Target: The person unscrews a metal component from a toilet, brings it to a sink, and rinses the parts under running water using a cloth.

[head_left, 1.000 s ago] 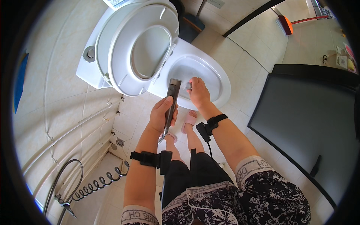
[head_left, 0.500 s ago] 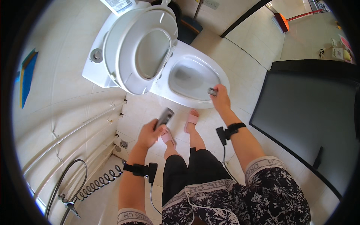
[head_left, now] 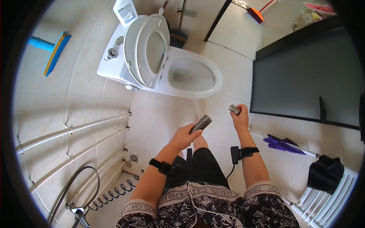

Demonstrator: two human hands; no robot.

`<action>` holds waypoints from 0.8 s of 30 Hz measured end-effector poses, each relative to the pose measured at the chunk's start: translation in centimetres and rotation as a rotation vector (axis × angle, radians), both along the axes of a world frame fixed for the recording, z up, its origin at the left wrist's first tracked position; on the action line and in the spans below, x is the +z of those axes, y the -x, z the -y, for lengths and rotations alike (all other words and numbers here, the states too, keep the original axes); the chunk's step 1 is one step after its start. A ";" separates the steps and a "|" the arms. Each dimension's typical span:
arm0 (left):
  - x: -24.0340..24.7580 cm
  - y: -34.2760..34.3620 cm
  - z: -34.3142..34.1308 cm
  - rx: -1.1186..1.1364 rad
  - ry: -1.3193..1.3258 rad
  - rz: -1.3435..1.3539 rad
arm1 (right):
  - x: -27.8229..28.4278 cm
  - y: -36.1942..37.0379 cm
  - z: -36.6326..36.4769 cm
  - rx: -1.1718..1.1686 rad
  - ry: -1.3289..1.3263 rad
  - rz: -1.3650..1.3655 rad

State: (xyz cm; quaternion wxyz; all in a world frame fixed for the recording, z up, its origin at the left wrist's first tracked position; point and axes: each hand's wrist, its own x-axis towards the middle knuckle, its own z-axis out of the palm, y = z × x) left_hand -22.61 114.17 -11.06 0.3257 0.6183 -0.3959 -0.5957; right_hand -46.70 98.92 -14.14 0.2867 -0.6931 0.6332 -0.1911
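Below the toilet's front end, over the tiled floor, my left hand is closed around a dark grey oblong device, tilted up to the right. My right hand, to its right, pinches a short silvery-grey cylinder with a ribbed surface; its exact kind cannot be made out. The two pieces are apart from each other. Beyond them stands a white toilet, its bowl uncovered, with the seat and lid raised against the tank. Both hands are clear of the bowl.
A white bottle stands on the tank. White pipes run along the left wall beside a hose. A blue squeegee-like tool is at upper left. Right are a dark panel, purple cloth and white rack.
My right hand has moved from over the bowl's near rim to over the floor, away from the toilet. My left hand has shifted right, still holding the grey device. The view has turned.
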 end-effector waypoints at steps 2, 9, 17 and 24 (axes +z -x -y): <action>1.0 -0.4 -1.4 0.074 -0.129 -0.084 | 1.6 0.4 -1.6 -0.054 -0.005 0.022; 3.0 3.4 -0.7 -0.030 0.071 -0.055 | 4.1 3.4 -3.6 -0.069 0.080 0.021; 3.6 8.9 1.6 -0.101 0.047 -0.121 | 5.0 7.6 -3.8 -0.085 0.081 0.044; 5.3 7.0 2.9 0.248 0.065 -0.225 | 4.6 10.9 -2.4 -0.016 0.097 0.079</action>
